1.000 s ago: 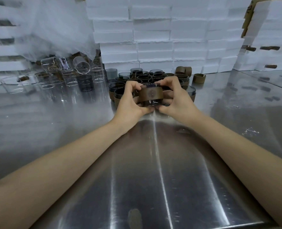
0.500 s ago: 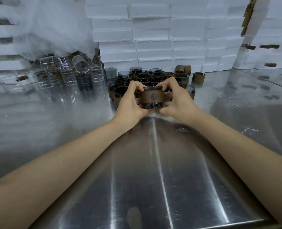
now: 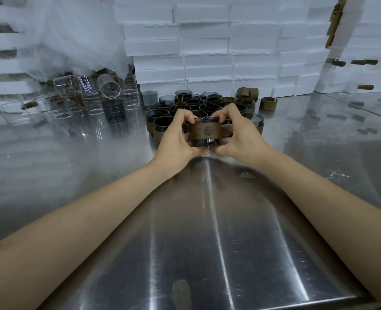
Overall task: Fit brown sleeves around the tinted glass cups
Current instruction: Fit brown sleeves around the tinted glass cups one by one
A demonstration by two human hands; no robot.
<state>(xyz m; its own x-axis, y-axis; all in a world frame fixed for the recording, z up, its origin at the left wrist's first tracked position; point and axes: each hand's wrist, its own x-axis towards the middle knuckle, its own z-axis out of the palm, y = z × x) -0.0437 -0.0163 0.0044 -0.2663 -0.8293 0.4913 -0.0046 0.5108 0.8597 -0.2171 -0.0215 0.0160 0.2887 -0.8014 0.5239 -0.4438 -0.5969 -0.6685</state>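
Since glass may slip or break, the cup (image 3: 204, 143) is gripped round its sleeve (image 3: 205, 131) by left hand (image 3: 173, 139) and right hand (image 3: 241, 137), fingers (image 3: 185, 114) curled.

Tinted glass cup (image 3: 205, 143) upright, centre, just above the tabletop (image 3: 207, 220), gripped by left hand (image 3: 173, 139) and right hand (image 3: 238, 136). Brown sleeve (image 3: 205, 131) wrapped round its middle, round emblem facing near; dark glass shows above and below the band. Behind it, a tight cluster of sleeved cups (image 3: 197, 103), upright, touching. Bare tinted cup (image 3: 149, 96) at the cluster's far left. Another dark cup (image 3: 115, 110) further left. Loose sleeves (image 3: 268, 103) curled and open-ended, far right of the cluster.
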